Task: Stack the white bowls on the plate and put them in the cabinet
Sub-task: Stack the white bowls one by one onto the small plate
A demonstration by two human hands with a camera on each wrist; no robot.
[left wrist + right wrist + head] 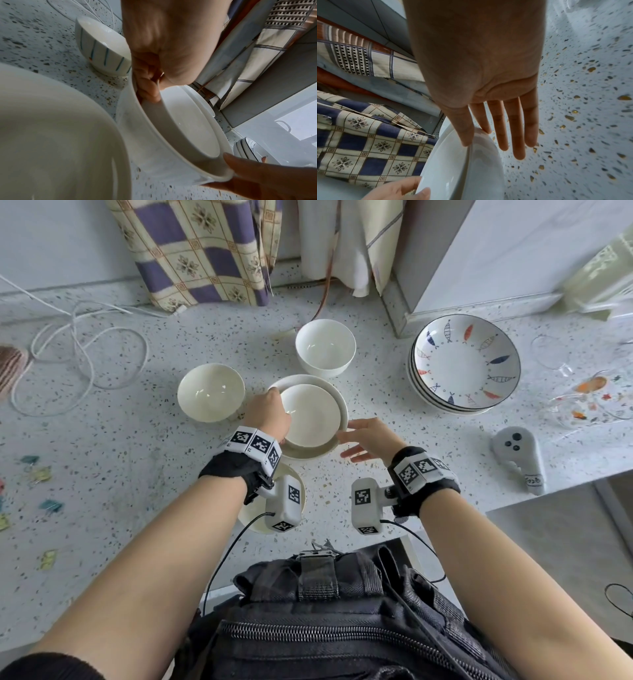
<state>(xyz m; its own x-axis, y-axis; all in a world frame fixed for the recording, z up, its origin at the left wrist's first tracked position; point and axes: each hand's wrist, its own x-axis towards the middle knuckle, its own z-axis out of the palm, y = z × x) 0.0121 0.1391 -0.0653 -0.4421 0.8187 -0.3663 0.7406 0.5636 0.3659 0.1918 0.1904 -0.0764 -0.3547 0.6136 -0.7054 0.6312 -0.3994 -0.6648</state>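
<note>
Four bowls out, near to far: one at tabotop's front edge (pixel 255 518) under the left wrist, one held over the plate (pixel 301 451) mid-tabletop, two loose behind (pixel 210 392), (pixel 325 347). Left hand (pixel 269 416) grip clamped on held bowl's (pixel 310 414) rim, fingers inside. Right hand (pixel 368 438) grip apart, straight fingers touching the opposite rim. Glazed ceramic: probably stiff, slick, chip-prone. Lower gently; carry stack by plate underside, both hands.

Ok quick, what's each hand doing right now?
Left hand: fingers gripping the rim of the white ceramic bowl on the plate.
Right hand: open, straight fingers touching that bowl's opposite rim.
</note>
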